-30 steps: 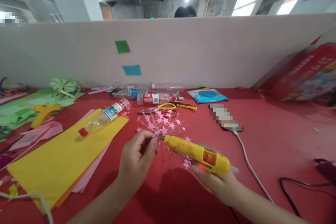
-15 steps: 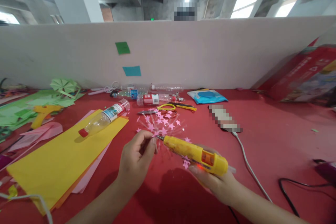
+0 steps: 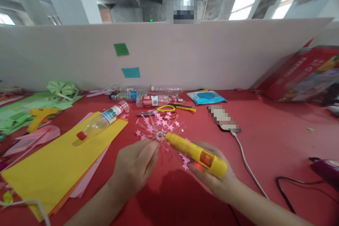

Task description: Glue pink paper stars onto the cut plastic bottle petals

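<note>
My right hand (image 3: 215, 174) is wrapped round a yellow hot glue gun (image 3: 194, 152), its metal nozzle pointing left. Close by the nozzle is a clear round plastic ring (image 3: 159, 136), the middle of a piece with thin clear strips spread outward. Pink paper stars (image 3: 164, 123) sit around the strips, and a few more pink stars (image 3: 185, 162) lie near the glue gun. My left hand (image 3: 136, 166) is closed just below the ring, back of the hand up. Whatever its fingertips hold is hidden and a little blurred.
Yellow paper sheets (image 3: 60, 162) lie at left under a clear bottle (image 3: 103, 120). Behind the stars are scissors (image 3: 165, 108), a utility knife (image 3: 185, 107) and a labelled bottle (image 3: 150, 101). To the right are a wipes pack (image 3: 206, 97), a phone (image 3: 222, 117) and its cable (image 3: 245, 155).
My left hand has turned knuckles up and moved slightly down, uncovering the clear ring. A pink star at its fingertips no longer shows there. The glue gun's nozzle has moved slightly right and up.
</note>
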{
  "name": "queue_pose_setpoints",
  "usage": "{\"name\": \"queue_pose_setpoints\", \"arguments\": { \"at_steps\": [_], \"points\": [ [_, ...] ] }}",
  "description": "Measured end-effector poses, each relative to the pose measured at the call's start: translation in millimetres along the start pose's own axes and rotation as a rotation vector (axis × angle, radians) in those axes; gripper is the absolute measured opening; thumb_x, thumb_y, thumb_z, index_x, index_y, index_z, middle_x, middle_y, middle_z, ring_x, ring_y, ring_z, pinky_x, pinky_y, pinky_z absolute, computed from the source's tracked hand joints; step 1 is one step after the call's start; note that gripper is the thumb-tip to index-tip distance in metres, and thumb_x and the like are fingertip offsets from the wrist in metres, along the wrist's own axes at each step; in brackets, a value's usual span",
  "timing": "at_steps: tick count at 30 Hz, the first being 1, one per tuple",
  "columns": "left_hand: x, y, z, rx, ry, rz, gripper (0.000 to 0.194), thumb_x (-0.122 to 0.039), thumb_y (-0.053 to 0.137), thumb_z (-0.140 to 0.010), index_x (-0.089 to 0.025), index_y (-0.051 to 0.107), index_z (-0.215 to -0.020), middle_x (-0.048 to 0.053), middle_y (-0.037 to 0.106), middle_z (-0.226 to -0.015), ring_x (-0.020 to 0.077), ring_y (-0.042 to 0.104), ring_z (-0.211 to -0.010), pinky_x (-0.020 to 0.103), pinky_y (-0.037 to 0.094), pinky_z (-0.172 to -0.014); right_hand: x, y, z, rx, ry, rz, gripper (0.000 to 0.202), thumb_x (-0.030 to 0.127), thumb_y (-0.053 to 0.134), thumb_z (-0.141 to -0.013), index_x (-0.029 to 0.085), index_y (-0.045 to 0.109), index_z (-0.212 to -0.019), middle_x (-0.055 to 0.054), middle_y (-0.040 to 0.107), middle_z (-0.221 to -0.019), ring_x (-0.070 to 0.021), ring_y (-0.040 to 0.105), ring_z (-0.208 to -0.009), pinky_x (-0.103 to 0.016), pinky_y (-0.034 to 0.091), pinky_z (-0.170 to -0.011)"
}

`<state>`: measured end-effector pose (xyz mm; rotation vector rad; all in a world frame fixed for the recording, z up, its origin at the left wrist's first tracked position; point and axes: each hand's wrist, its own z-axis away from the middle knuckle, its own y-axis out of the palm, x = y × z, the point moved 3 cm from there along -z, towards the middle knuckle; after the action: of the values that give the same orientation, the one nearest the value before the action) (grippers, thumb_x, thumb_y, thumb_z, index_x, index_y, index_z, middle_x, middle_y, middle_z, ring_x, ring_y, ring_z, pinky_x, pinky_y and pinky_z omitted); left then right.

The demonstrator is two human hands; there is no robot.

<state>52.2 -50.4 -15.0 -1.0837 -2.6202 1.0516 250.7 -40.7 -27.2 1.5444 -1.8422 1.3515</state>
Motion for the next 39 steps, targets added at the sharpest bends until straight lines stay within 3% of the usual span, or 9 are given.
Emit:
{"name": "queue_pose_setpoints", "arguments": {
  "at_steps": [6,8,15,20,23,25,30,36,39],
  "points": [
    [0,4.1,-3,0.148,-0.478,0.539,0.016,-0.027,0.043,-0.092,-0.021,0.050,-0.079,-0.004,0.056,-0.062,0.0068,0.047,-0.046,0.019,0.038,-0.047,-33,-33,-30,-0.237,0.294,0.264,0.023,0.040,0.050,-0.083,0.018,0.055,-0.085,0.000,0.058,-0.066,-0.0129,0.050,-0.051,-0.025,0.040,-0.049],
    [-2,9.6,-2,0.225,-0.617,0.758,0.019,-0.033,0.043,-0.092,-0.021,0.049,-0.078,-0.005,0.056,-0.063,0.0055,0.043,-0.043,0.018,0.036,-0.044,-52,-40,-41,-0.141,0.265,0.557,0.012,0.029,0.053,-0.077,0.017,0.053,-0.079,-0.003,0.057,-0.074,-0.0144,0.052,-0.059,-0.026,0.042,-0.053],
    [-6,25.9,3,0.465,-0.855,1.149,0.021,-0.034,0.044,-0.091,-0.019,0.047,-0.076,-0.005,0.058,-0.059,0.0021,0.036,-0.038,0.018,0.025,-0.041,-105,-39,-46,-0.002,0.171,0.683,0.014,0.007,0.060,-0.062,0.013,0.058,-0.075,-0.007,0.058,-0.078,-0.0190,0.056,-0.068,-0.031,0.046,-0.066],
    [-11,29.0,5,0.545,-1.005,1.322,0.020,-0.034,0.050,-0.086,-0.018,0.047,-0.073,-0.004,0.057,-0.054,0.0020,0.037,-0.036,0.016,0.021,-0.037,-62,-30,-40,-0.105,-0.052,0.690,0.018,0.021,0.057,-0.081,0.015,0.058,-0.097,-0.013,0.059,-0.101,-0.0252,0.055,-0.097,-0.041,0.044,-0.085],
    [-13,31.4,7,0.562,-1.095,1.370,0.018,-0.032,0.053,-0.082,-0.018,0.047,-0.071,-0.005,0.055,-0.049,0.0020,0.033,-0.033,0.015,0.018,-0.034,-12,-15,-22,-0.096,-0.521,0.519,0.015,0.012,0.054,-0.084,0.018,0.058,-0.098,-0.006,0.062,-0.089,-0.0181,0.056,-0.084,-0.032,0.047,-0.075],
    [-14,33.7,8,0.587,-1.129,1.365,0.018,-0.032,0.053,-0.080,-0.018,0.047,-0.070,-0.005,0.054,-0.046,0.0017,0.030,-0.031,0.014,0.018,-0.033,8,-4,-11,-0.002,-0.649,0.476,0.018,0.008,0.054,-0.084,0.017,0.057,-0.099,-0.006,0.063,-0.086,-0.0162,0.056,-0.079,-0.030,0.047,-0.073],
    [-17,37.4,9,0.685,-1.169,1.361,0.018,-0.033,0.052,-0.078,-0.018,0.047,-0.067,-0.005,0.052,-0.043,0.0020,0.030,-0.029,0.014,0.018,-0.031,16,9,3,0.103,-0.712,0.554,0.014,0.007,0.049,-0.087,0.015,0.059,-0.093,-0.005,0.065,-0.079,-0.0152,0.054,-0.068,-0.030,0.046,-0.065],
    [-20,32.1,7,0.741,-1.128,1.270,0.020,-0.036,0.050,-0.078,-0.020,0.046,-0.067,-0.006,0.049,-0.042,0.0033,0.027,-0.029,0.016,0.017,-0.032,17,5,3,0.027,-0.700,0.560,0.015,0.007,0.049,-0.087,0.017,0.060,-0.087,-0.003,0.064,-0.073,-0.0142,0.054,-0.064,-0.029,0.046,-0.063],
    [-11,21.1,1,0.527,-0.893,0.874,0.020,-0.037,0.050,-0.082,-0.020,0.053,-0.072,-0.004,0.052,-0.050,0.0072,0.040,-0.039,0.018,0.030,-0.038,16,4,0,0.013,-0.637,0.479,0.012,0.009,0.051,-0.087,0.018,0.060,-0.087,-0.003,0.062,-0.073,-0.0141,0.053,-0.065,-0.028,0.045,-0.063]
  ]
}}
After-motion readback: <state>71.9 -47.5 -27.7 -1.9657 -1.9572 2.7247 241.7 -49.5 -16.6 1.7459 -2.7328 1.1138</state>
